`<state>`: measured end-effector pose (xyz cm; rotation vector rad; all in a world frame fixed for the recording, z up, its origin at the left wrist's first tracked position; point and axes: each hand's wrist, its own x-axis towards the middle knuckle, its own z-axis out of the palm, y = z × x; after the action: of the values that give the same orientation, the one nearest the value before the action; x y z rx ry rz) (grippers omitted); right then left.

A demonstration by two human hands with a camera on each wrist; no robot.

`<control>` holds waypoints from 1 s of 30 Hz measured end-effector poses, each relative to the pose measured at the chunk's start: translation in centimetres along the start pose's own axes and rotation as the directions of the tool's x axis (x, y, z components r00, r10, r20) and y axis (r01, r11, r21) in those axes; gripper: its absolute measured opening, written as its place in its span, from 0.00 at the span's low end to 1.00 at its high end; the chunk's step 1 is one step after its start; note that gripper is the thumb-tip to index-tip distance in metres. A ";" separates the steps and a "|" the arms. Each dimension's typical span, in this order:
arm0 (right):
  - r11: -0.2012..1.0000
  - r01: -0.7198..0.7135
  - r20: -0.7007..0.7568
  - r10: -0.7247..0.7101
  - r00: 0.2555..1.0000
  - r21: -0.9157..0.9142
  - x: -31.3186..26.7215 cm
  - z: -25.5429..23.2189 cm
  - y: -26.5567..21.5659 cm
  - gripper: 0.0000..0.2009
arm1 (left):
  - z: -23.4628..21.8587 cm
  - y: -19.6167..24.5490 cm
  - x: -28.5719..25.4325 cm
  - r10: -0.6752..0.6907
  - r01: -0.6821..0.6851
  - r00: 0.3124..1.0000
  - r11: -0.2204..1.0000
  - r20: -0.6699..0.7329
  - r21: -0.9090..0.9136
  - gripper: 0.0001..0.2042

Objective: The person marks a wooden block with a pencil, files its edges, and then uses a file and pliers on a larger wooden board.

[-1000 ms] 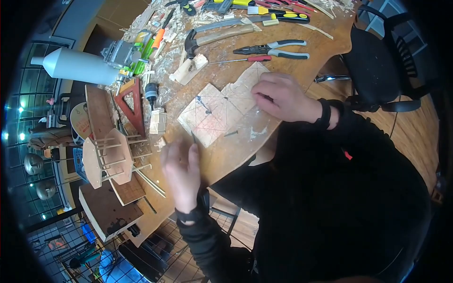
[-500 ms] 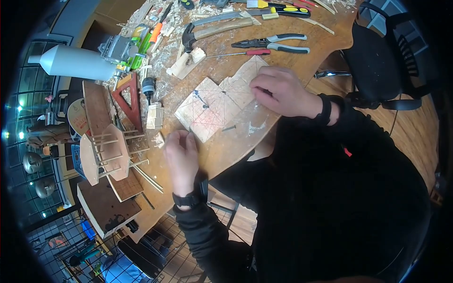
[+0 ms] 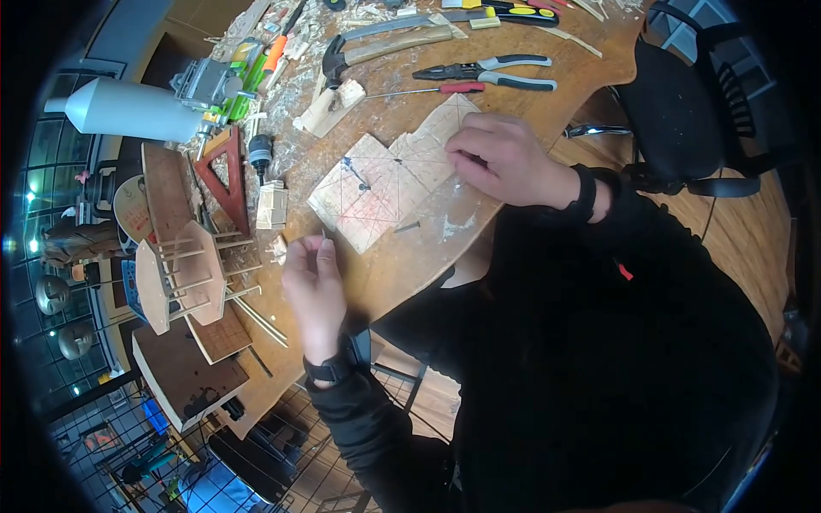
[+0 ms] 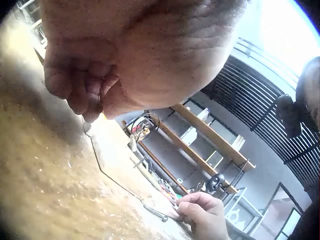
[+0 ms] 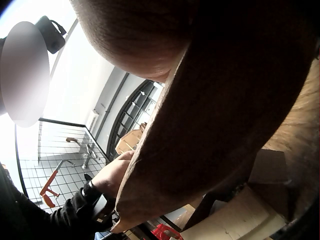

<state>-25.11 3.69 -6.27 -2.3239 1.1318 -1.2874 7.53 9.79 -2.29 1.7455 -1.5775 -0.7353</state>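
A thin wooden board (image 3: 380, 184) with ruled pencil and red lines lies before me, a dark screw-like piece (image 3: 363, 186) near its middle. At its near left edge my left hand (image 3: 315, 278) pinches a small, thin dark piece (image 3: 323, 232) between thumb and fingertips; its kind is mostly hidden by the fingers. My right hand (image 3: 500, 158) rests loosely curled at the board's right end, its fingertips right at the wood. Between the hands, a loose threaded screw (image 3: 407, 227) lies on the table; in the left wrist view this screw (image 4: 155, 212) is close beyond the board's edge.
Pliers (image 3: 483, 73), a red-handled screwdriver (image 3: 462, 87) and a hammer (image 3: 393, 44) lie behind the board. To the left stand a red triangle square (image 3: 227, 184), a wooden model (image 3: 184, 278) and a grey-white bottle-shaped object (image 3: 128, 109). Shavings cover the far table.
My left hand has drawn its fingers together at the board's edge and lifted the small dark piece slightly leftward. The right hand stays in place. The view has shifted slightly.
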 end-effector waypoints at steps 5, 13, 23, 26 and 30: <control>1.000 -0.005 0.002 0.005 1.000 0.004 0.0 0.0 -0.1 0.02 | 1.0 0.7 -0.2 0.082 -0.082 0.997 0.995 0.007 -0.052 0.08; 1.000 -0.005 -0.009 0.005 1.000 0.004 0.0 0.1 0.0 0.02 | 1.6 1.9 -0.1 0.097 -0.095 0.995 0.991 0.023 -0.091 0.11; 0.998 0.005 0.008 -0.005 1.000 0.063 0.0 -0.6 0.0 0.06 | 1.7 0.1 0.4 0.075 -0.066 0.993 0.993 0.092 -0.094 0.11; 0.991 -0.019 0.020 0.016 1.000 0.133 0.1 -0.6 0.1 0.07 | 1.5 0.9 0.5 0.001 0.013 0.991 0.994 0.131 -0.109 0.11; 0.996 0.003 -0.011 -0.002 1.000 0.093 0.2 -0.4 0.0 0.07 | 1.6 0.5 0.5 0.039 -0.022 0.993 0.988 0.109 -0.153 0.12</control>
<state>-25.39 3.61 -5.96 -2.2540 1.0498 -1.3265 6.04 9.15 -2.88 1.5911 -1.5747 -0.9269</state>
